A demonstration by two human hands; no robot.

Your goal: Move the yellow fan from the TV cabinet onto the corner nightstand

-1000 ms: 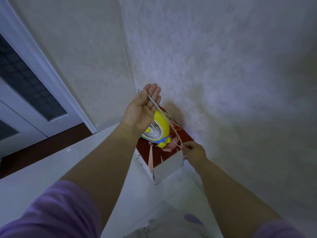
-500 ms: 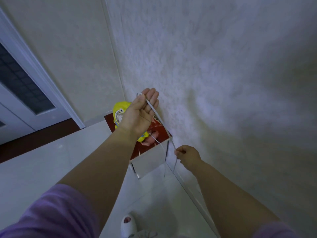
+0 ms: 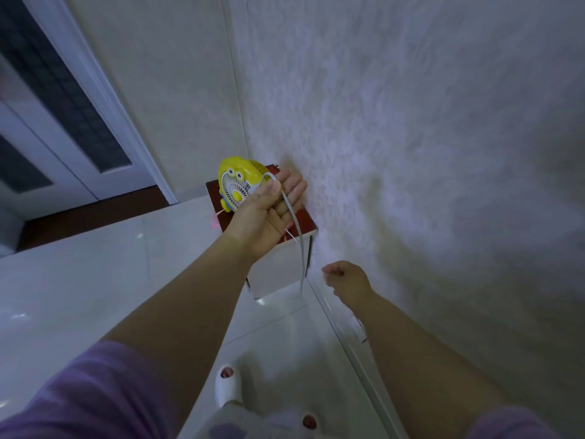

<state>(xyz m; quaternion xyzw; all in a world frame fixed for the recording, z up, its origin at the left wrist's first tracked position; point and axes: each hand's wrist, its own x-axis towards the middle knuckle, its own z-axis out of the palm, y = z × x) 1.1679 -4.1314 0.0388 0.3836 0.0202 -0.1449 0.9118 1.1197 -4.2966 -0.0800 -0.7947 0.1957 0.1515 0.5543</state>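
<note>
The yellow fan (image 3: 235, 182), with a white grille and cartoon eyes, stands upright on the red-topped corner nightstand (image 3: 306, 221) against the wall. My left hand (image 3: 269, 213) hovers over the nightstand just right of the fan, palm up, with the fan's white cord (image 3: 296, 223) draped across its fingers. The cord hangs down past the nightstand's front corner. My right hand (image 3: 346, 278) is lower and to the right, near the wall, its fingers curled shut with nothing visible in them.
Textured walls meet in the corner behind the nightstand. A white door with dark glass panes (image 3: 63, 99) is at left, above a dark wooden threshold. White glossy floor tiles (image 3: 95, 274) lie in front. A white slipper (image 3: 228, 386) shows below.
My right hand has let go of the cord and dropped away to the right. My left hand has lowered toward the nightstand, so the whole fan shows.
</note>
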